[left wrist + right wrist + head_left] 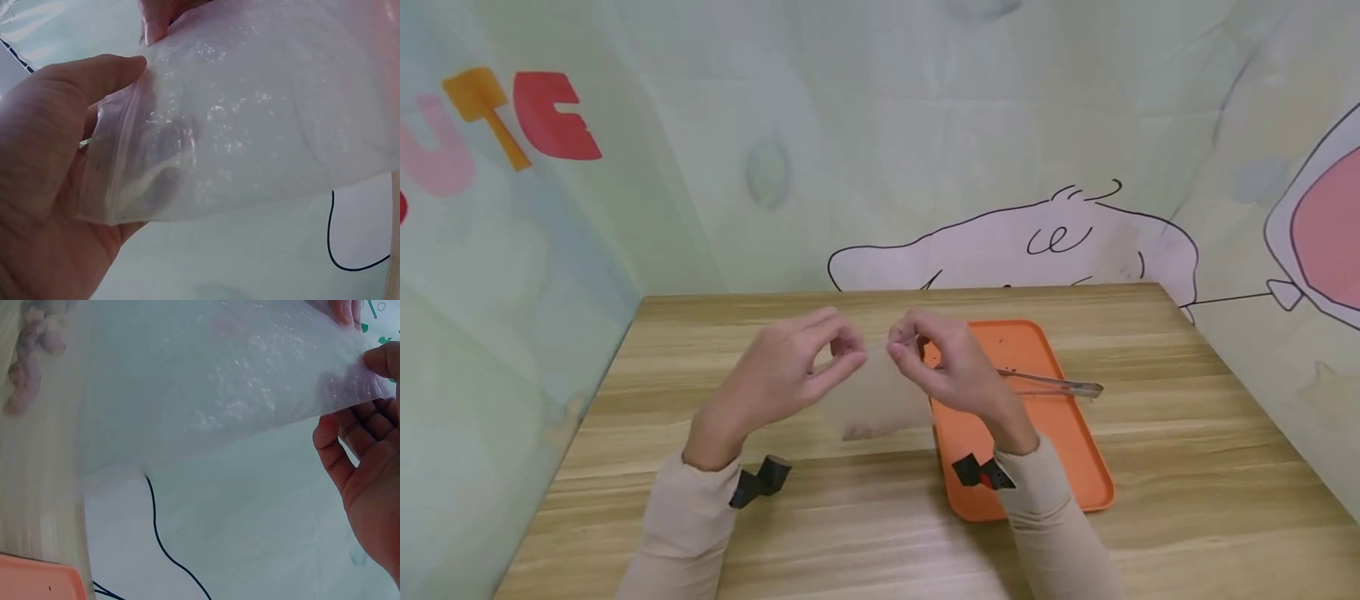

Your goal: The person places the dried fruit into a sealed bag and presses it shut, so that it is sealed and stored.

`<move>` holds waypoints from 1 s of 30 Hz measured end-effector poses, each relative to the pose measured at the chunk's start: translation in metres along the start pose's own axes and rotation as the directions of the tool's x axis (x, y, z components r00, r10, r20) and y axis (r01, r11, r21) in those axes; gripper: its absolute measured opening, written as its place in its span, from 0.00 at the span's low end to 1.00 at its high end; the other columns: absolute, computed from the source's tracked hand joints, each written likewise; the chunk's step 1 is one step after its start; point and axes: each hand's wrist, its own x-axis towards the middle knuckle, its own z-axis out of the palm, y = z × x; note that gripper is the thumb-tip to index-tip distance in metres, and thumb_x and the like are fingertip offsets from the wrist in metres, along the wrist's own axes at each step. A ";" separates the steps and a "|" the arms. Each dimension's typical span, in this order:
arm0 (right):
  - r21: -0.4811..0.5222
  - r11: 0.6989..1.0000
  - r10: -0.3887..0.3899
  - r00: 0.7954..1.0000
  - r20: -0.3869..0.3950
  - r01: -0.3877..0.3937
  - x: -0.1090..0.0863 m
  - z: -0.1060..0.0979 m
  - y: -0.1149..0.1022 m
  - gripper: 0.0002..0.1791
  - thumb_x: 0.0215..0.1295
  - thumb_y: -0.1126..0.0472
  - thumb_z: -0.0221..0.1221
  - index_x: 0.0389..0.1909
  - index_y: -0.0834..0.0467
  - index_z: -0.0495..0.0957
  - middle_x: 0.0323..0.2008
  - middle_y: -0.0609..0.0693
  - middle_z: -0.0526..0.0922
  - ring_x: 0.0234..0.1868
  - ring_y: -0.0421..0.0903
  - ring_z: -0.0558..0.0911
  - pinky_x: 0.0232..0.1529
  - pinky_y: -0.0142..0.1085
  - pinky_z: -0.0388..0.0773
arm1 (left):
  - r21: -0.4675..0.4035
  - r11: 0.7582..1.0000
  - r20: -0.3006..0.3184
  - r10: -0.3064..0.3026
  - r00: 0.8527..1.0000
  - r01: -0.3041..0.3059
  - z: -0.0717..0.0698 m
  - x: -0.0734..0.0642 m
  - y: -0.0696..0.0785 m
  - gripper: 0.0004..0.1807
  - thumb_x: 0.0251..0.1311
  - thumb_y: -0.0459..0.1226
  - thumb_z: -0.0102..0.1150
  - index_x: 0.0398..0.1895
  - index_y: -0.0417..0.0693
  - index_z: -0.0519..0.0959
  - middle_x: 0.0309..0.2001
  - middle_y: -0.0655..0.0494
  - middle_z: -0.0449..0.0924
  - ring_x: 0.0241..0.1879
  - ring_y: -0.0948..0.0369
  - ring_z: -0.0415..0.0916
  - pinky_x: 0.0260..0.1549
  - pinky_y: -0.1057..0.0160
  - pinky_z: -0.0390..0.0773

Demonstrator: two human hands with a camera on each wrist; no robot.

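Observation:
A clear zip-lock bag (883,396) hangs between the two hands, over the table beside the orange tray. My left hand (782,367) pinches its top edge near the zip strip (125,137) between thumb and fingers. On the other side my right hand (955,362) pinches the same edge, close to the left fingertips. Small brownish-pink pieces (34,356) lie along the bottom of the bag; through the plastic their kind is blurred.
An orange tray (1018,483) with a few dark crumbs lies under and beyond the right forearm. Metal tongs (1060,386) rest across it, their end jutting past its right rim. A printed cloth (700,167) stands behind and beside the wooden table (850,533).

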 end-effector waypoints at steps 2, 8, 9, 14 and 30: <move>0.007 1.000 0.020 1.000 0.024 -0.020 0.000 0.001 0.000 0.05 0.75 0.65 0.53 0.37 0.58 0.75 0.27 0.46 0.74 0.26 0.38 0.71 0.27 0.35 0.73 | 0.001 1.000 0.019 0.002 1.000 -0.002 -0.001 -0.001 -0.002 0.06 0.62 0.33 0.66 0.32 0.49 0.77 0.29 0.63 0.75 0.28 0.69 0.71 0.24 0.69 0.71; 0.042 0.996 0.074 0.994 0.078 -0.078 0.001 0.006 -0.003 0.02 0.71 0.69 0.56 0.37 0.60 0.76 0.27 0.45 0.76 0.25 0.39 0.72 0.25 0.35 0.71 | 0.048 0.997 0.070 0.051 0.996 -0.054 0.001 -0.001 -0.003 0.05 0.65 0.33 0.62 0.33 0.45 0.75 0.30 0.59 0.73 0.26 0.67 0.68 0.23 0.69 0.71; 0.045 0.996 0.078 0.994 0.079 -0.082 0.001 0.007 -0.003 0.02 0.71 0.69 0.56 0.37 0.60 0.76 0.27 0.45 0.76 0.25 0.39 0.73 0.24 0.34 0.70 | 0.059 0.996 0.074 0.067 0.995 -0.071 0.001 0.000 -0.003 0.05 0.65 0.33 0.61 0.34 0.45 0.75 0.31 0.58 0.73 0.25 0.67 0.68 0.23 0.69 0.71; 0.050 0.998 0.039 0.999 0.007 -0.039 0.001 0.007 -0.003 0.05 0.73 0.65 0.55 0.35 0.59 0.75 0.25 0.45 0.75 0.24 0.39 0.72 0.23 0.36 0.70 | 0.063 0.992 -0.003 0.108 0.994 -0.107 0.004 0.002 -0.001 0.07 0.69 0.38 0.61 0.35 0.43 0.77 0.31 0.57 0.74 0.24 0.67 0.69 0.21 0.70 0.70; 0.011 0.996 0.089 0.990 0.106 -0.091 -0.001 -0.015 -0.017 0.07 0.67 0.71 0.60 0.34 0.55 0.79 0.30 0.44 0.79 0.32 0.40 0.77 0.38 0.38 0.79 | -0.091 0.988 -0.040 0.122 0.992 -0.125 -0.003 0.002 -0.003 0.08 0.57 0.29 0.67 0.27 0.50 0.79 0.27 0.63 0.76 0.27 0.69 0.75 0.27 0.67 0.78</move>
